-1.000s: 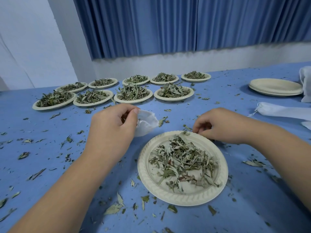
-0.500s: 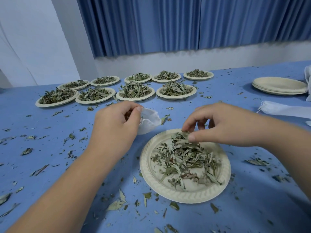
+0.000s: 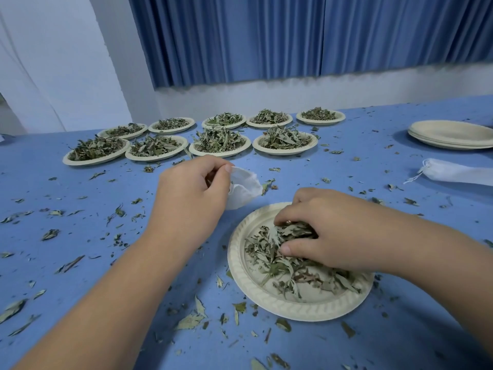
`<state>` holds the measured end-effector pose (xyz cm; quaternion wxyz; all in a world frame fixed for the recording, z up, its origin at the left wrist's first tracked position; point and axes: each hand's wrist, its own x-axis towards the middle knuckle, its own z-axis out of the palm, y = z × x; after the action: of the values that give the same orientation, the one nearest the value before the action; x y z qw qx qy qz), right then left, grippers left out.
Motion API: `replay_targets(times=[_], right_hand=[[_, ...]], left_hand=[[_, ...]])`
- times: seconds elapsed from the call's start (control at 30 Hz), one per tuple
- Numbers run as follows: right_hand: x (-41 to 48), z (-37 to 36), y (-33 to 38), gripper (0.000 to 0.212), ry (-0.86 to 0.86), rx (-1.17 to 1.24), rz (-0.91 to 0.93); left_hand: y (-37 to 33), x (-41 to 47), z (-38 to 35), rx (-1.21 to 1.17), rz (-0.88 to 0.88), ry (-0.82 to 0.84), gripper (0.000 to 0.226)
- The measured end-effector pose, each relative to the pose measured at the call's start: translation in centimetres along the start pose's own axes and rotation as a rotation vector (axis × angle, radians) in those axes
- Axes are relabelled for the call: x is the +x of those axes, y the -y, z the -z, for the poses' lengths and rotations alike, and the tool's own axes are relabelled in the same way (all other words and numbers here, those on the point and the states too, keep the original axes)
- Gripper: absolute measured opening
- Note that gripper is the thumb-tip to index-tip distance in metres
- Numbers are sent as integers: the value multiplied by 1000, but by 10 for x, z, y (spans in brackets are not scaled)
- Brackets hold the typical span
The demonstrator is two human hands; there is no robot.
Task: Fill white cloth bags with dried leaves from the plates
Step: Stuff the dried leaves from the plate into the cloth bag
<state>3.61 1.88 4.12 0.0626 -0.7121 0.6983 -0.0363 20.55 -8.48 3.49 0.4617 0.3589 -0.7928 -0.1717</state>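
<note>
The left hand (image 3: 192,193) holds a white cloth bag (image 3: 244,189) by its edge, which is pinched between the thumb and the curled fingers. The bag hangs to the right of this hand, just above the blue table (image 3: 80,236), and its mouth looks partly open; I cannot tell if there are already leaves inside.

The right hand (image 3: 328,228) is down on the near plate (image 3: 298,309). Its fingers and thumb are curled round a bunch of the dried leaves (image 3: 280,265), and the fingertips are buried in the pile. More leaves lie spread over the middle and the right part of this plate, partly under the wrist. The bag is near the far left rim of the plate but does not touch it.

At the far side of the table stand nine full plates (image 3: 220,141) in two rows, four in front and five behind, each with a heap of leaves. At the far right there is a stack of empty plates (image 3: 450,134), and in front of it lies a second white bag (image 3: 453,173) with its string toward the left. Small leaf scraps (image 3: 192,320) are scattered all over the table. Behind the table hangs a blue curtain (image 3: 266,36).
</note>
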Motion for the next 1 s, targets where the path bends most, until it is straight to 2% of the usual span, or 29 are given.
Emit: replay_targets(times=[0.17, 0.33, 0.6, 0.77, 1.0], right_hand=[[1, 2, 1, 54, -41, -15, -10], [3, -4, 9, 43, 21, -64, 16], [7, -7, 11, 30, -42, -141, 68], [5, -6, 4, 26, -137, -44, 111], [3, 4, -9, 15, -253, 208, 105]], left_hand=[[-1, 0, -1, -13, -2, -5, 29], [-2, -1, 0, -11, 7, 8, 31], [-2, -1, 1, -6, 7, -7, 31], [-3, -1, 2, 7, -3, 3, 33], [-4, -1, 3, 12, 0, -2, 33]])
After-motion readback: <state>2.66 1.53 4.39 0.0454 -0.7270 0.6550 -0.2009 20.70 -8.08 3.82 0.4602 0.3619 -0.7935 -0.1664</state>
